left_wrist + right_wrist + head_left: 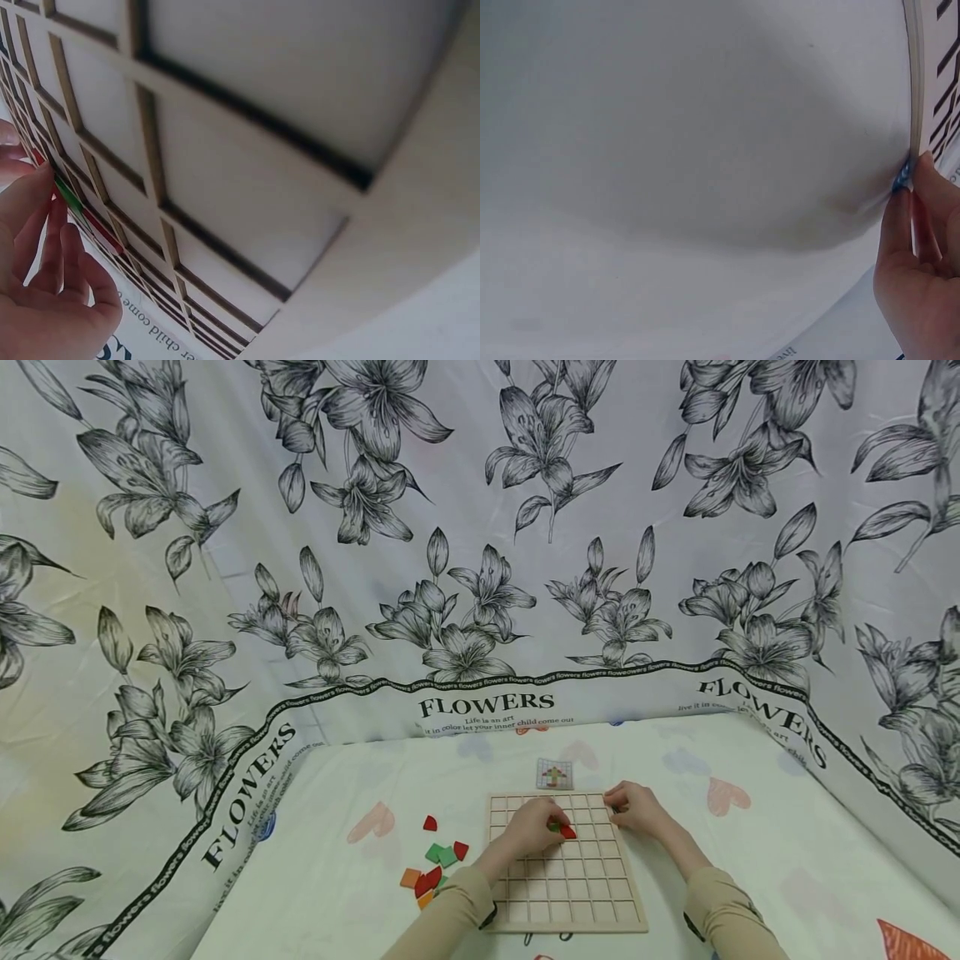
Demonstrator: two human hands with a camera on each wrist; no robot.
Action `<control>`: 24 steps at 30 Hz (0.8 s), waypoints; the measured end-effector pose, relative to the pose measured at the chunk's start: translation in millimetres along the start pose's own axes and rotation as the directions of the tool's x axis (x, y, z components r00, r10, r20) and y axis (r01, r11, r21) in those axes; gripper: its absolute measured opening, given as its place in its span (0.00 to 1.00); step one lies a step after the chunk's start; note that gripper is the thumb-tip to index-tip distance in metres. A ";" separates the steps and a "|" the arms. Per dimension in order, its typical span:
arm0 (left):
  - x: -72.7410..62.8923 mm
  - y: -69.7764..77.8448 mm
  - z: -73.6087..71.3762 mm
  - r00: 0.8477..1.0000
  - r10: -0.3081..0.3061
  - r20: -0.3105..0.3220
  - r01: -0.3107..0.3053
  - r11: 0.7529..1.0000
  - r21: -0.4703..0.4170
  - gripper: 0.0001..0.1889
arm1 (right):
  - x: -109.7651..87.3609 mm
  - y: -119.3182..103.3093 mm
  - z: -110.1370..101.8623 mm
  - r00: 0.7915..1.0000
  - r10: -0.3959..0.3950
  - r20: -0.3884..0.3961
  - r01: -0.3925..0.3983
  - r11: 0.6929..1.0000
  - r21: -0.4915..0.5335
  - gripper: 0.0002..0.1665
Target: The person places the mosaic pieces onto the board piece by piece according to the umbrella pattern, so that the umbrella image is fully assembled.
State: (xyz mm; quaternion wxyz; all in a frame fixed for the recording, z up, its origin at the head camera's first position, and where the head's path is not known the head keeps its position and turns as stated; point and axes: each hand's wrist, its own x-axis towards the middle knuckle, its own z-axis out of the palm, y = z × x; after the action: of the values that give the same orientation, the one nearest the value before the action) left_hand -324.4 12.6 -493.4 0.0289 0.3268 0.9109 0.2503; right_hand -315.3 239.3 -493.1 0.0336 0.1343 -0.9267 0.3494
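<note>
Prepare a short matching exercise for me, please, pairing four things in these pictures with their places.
Column one
1. Picture card
2. Left hand
3. Right hand
4. Orange pieces

Column two
A. At the far right corner of the grid board
B. On the cloth, left of the board
C. Just beyond the board's far edge
D. Over the board's cells, next to a red piece

Pairs: 1-C, 2-D, 3-A, 4-B

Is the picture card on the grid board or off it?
Off: the picture card lies on the tablecloth, just beyond the far edge of the grid board.
</note>
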 end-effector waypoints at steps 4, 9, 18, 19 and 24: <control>0.4 0.4 -0.3 1.000 -0.006 0.014 0.006 1.000 -0.017 0.08 | 1.6 2.6 3.1 1.000 0.013 -0.010 -0.013 1.000 -0.010 0.16; -0.6 3.2 -1.7 1.000 -0.009 0.029 0.010 0.999 -0.034 0.09 | 1.4 5.0 3.0 1.000 -0.009 -0.012 0.008 1.000 -0.021 0.17; 0.7 0.7 3.2 1.000 -0.007 0.009 0.007 1.000 -0.020 0.06 | -1.0 0.4 0.4 1.000 -0.029 -0.007 0.029 0.999 -0.029 0.17; 0.8 0.5 3.8 1.000 -0.006 0.006 0.007 1.000 -0.012 0.06 | -1.1 0.3 0.5 1.000 -0.029 -0.009 0.028 0.999 -0.028 0.17; 2.0 -0.5 5.1 1.000 -0.004 0.003 0.004 1.000 0.009 0.06 | -1.3 0.6 0.6 0.999 -0.040 -0.009 0.040 0.999 -0.031 0.17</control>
State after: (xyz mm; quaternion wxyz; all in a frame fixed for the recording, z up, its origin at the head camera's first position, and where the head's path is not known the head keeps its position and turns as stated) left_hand -325.1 15.8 -497.9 0.0290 0.3253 0.9127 0.2455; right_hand -314.2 239.6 -494.0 0.0470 0.1505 -0.9290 0.3348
